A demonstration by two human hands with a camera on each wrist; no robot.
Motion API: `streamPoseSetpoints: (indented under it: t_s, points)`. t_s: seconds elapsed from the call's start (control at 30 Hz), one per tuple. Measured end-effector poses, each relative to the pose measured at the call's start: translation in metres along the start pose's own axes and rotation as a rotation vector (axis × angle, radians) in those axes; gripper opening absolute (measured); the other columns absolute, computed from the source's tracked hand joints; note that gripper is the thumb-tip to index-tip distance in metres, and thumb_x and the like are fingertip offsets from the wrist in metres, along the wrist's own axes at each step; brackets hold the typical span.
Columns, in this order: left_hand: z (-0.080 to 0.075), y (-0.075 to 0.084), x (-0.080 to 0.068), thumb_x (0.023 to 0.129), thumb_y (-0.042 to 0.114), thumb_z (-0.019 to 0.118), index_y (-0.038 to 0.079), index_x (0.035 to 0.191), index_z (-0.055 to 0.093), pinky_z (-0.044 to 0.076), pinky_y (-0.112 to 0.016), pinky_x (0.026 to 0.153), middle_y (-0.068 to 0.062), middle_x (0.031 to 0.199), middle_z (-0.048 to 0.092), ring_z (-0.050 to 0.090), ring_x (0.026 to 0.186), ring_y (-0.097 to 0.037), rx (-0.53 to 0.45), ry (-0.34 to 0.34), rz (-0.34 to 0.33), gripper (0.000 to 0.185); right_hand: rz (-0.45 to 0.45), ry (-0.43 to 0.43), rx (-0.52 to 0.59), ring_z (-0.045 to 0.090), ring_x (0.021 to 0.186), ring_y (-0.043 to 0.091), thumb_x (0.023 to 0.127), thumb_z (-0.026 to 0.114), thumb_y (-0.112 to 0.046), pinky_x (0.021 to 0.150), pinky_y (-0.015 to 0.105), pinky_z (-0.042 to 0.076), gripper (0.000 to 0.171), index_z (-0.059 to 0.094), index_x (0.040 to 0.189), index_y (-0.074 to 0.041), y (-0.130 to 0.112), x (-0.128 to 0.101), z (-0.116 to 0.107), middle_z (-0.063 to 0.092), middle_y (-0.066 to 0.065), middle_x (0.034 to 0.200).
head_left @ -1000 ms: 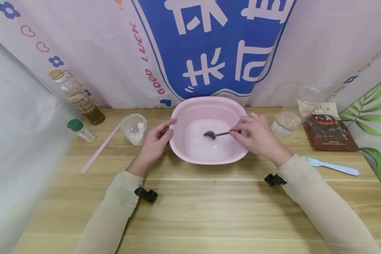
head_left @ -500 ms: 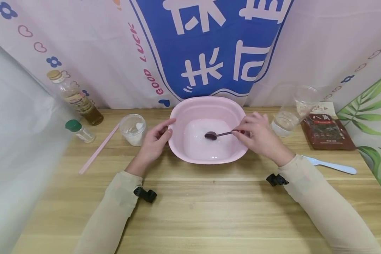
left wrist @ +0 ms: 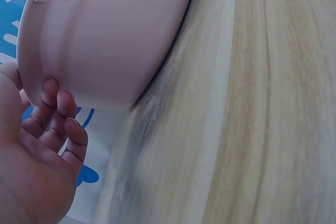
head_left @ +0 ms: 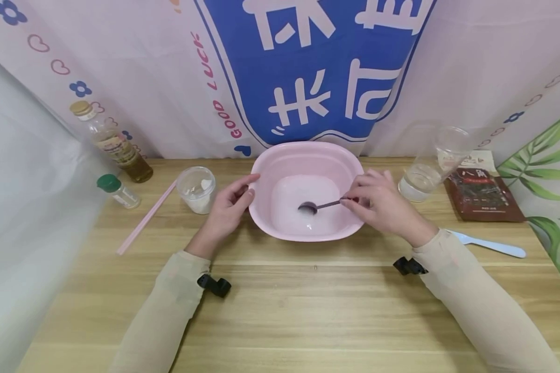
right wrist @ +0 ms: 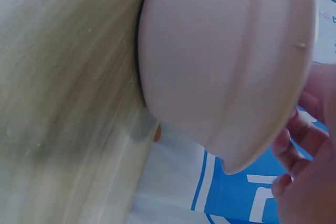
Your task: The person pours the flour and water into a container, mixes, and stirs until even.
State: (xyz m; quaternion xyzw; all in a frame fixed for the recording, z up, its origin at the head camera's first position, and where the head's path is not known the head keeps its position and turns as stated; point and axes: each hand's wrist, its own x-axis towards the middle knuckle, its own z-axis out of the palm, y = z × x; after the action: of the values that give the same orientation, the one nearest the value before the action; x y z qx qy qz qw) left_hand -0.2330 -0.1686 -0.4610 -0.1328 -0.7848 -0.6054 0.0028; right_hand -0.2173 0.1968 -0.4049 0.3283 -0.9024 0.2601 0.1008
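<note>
A pink plastic basin [head_left: 308,161] stands on the wooden table, with whitish, shiny liquid [head_left: 291,187] in its bottom. My left hand [head_left: 226,208] grips the basin's left rim; in the left wrist view several fingertips [left wrist: 50,88] lie against the outer wall under the lip. Over the right rim, my right hand [head_left: 381,203] pinches the handle of a small dark spoon [head_left: 307,208]. The spoon's bowl is at the liquid, near the basin's middle; how deep it dips I cannot tell. The right wrist view shows only the basin's outer side [right wrist: 220,66] and part of the right hand, with the spoon hidden.
Left of the basin are a clear jar [head_left: 197,190] of white powder, pink chopsticks [head_left: 147,218], a green-capped shaker [head_left: 119,191] and an oil bottle [head_left: 121,147]. To the right stand a clear cup [head_left: 417,184], a brown packet [head_left: 485,194] and a pale blue fork [head_left: 494,245].
The spoon's bowl has moved a little toward the near side of the basin, with the right hand shifting slightly along. The left hand keeps its place on the rim.
</note>
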Motion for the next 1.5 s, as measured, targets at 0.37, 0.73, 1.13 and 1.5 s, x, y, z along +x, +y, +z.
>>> streamPoseSetpoints:
  t_s: [0.37, 0.73, 1.13, 1.5]
  points:
    - [0.0, -0.003, 0.0, 0.111, 0.013, 0.057, 0.007, 0.151, 0.062, 0.054, -0.029, 0.072, -0.006, 0.095, 0.059, 0.058, 0.083, -0.031, 0.017, -0.003, 0.001, 0.041, 0.015, 0.053, -0.069, 0.054, 0.091, 0.026, 0.09, 0.084, -0.008, 0.082, 0.042, 0.028, 0.004, 0.085, 0.094, -0.009, 0.006, -0.007, -0.011, 0.076, 0.006, 0.09]
    - [0.0, -0.001, 0.0, 0.11, 0.013, 0.057, 0.008, 0.151, 0.062, 0.054, -0.028, 0.072, -0.006, 0.096, 0.059, 0.058, 0.082, -0.024, 0.02, 0.005, 0.003, 0.041, 0.127, 0.127, -0.146, 0.056, 0.092, 0.033, 0.093, 0.081, -0.013, 0.082, 0.047, 0.027, 0.009, 0.084, 0.095, -0.004, 0.004, 0.002, 0.0, 0.077, 0.012, 0.093]
    - [0.001, 0.0, -0.001, 0.11, 0.012, 0.057, 0.006, 0.151, 0.062, 0.055, -0.028, 0.073, -0.006, 0.097, 0.06, 0.058, 0.081, -0.011, 0.017, 0.005, -0.009, 0.041, 0.027, -0.052, 0.025, 0.054, 0.098, 0.022, 0.097, 0.08, -0.014, 0.088, 0.044, 0.027, 0.007, 0.086, 0.095, -0.011, -0.014, 0.008, 0.009, 0.07, 0.0, 0.09]
    - [0.0, 0.001, -0.001, 0.111, 0.013, 0.057, 0.007, 0.152, 0.061, 0.057, -0.027, 0.074, -0.008, 0.099, 0.062, 0.06, 0.082, -0.01, 0.012, 0.001, -0.013, 0.042, 0.057, 0.03, -0.095, 0.055, 0.091, 0.027, 0.093, 0.082, -0.01, 0.083, 0.044, 0.028, 0.005, 0.085, 0.096, -0.008, -0.005, -0.003, -0.009, 0.076, 0.006, 0.09]
